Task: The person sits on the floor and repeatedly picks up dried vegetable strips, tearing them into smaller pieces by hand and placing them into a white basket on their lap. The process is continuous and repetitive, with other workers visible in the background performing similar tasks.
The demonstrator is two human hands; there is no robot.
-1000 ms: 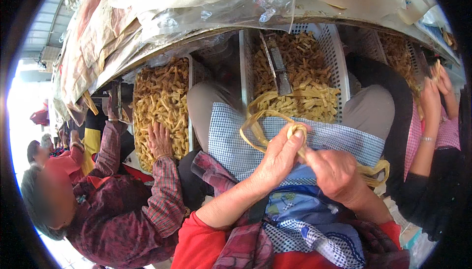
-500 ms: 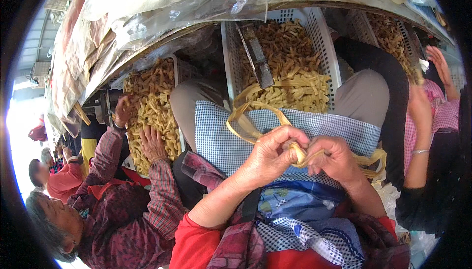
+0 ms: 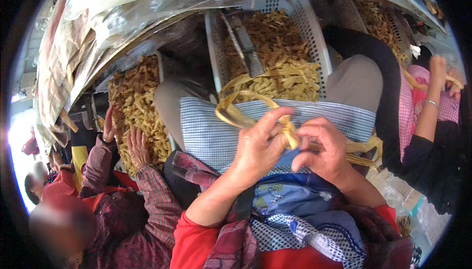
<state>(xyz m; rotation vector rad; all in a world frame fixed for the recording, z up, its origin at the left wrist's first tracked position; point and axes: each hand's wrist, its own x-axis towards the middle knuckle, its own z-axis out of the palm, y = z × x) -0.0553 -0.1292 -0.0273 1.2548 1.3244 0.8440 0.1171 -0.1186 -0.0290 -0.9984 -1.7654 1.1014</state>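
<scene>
My left hand (image 3: 260,143) is closed, pinching a short knotted end of a pale yellow, flexible strip (image 3: 240,117) between thumb and forefinger. The strip looks like a ribbon of bean curd skin; its kind is not certain. It loops up on the left side over my blue checked apron (image 3: 206,136), and more lies to the right. Beside the knot (image 3: 290,132), my right hand (image 3: 324,151) has its fingers curled and its thumb apart from them. Its palm is hidden. A white perforated crate (image 3: 322,48) between my knees holds many yellow knots (image 3: 295,83).
A metal-and-dark bar (image 3: 246,43) lies across the crate. Above it runs a plastic-covered table edge (image 3: 182,16). A co-worker's hands (image 3: 139,147) rest on yellow pieces in another crate (image 3: 161,67) at left. Another person's arm (image 3: 427,112) is close at right, holding a strip.
My right hand has moved slightly apart from my left, its thumb and fingers spreading. The knot now shows between them. The view has shifted a little.
</scene>
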